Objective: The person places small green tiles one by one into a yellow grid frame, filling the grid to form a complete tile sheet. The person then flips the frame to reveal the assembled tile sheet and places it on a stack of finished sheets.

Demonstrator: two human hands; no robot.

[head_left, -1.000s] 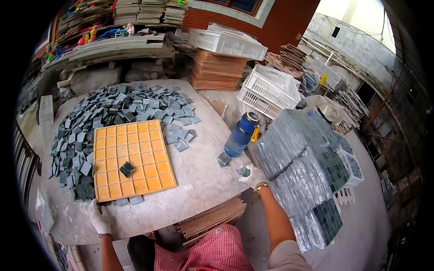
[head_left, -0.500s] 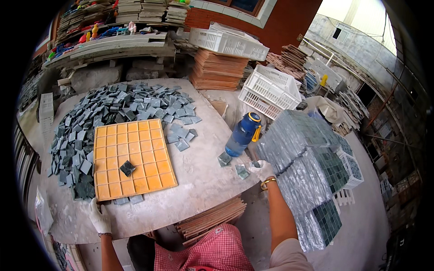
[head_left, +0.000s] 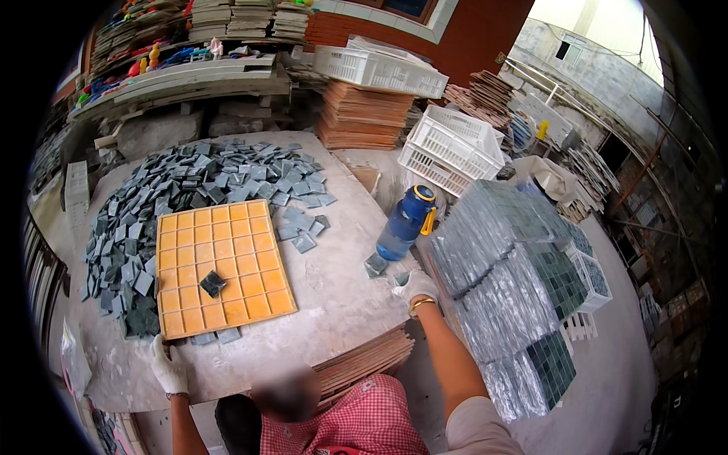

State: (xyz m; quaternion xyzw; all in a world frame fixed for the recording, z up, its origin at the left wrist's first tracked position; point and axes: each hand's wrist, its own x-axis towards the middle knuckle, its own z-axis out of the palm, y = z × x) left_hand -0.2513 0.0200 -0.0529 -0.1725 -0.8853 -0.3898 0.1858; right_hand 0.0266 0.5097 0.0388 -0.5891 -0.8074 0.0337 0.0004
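My left hand (head_left: 168, 367), in a white glove, lies at the table's front edge. Its fingers stretch to the lower left corner of a yellow grid tray (head_left: 250, 254), thumb apart. One dark green square tile (head_left: 213, 284) sits askew on the tray. At the table's right side, my gloved right hand (head_left: 418, 287) is closed on a small green tile (head_left: 401, 280), partly hidden by the fingers. Another green tile (head_left: 374, 265) lies just beyond it, beside a blue water bottle (head_left: 406, 225). A large heap of grey-green tiles (head_left: 220, 173) surrounds the tray's far and left sides.
Plastic-wrapped stacks of tile sheets (head_left: 497, 280) stand right of the table (head_left: 334, 296). White crates (head_left: 455, 148) and a stack of reddish boards (head_left: 364, 114) are behind. More boards (head_left: 364, 364) lie below the front edge, near a dark blurred shape (head_left: 287, 393).
My right hand has moved left, from beside the wrapped stacks onto the tile lying at the table's edge. My left hand and the tray stay put. A dark blurred shape has appeared near my lap.
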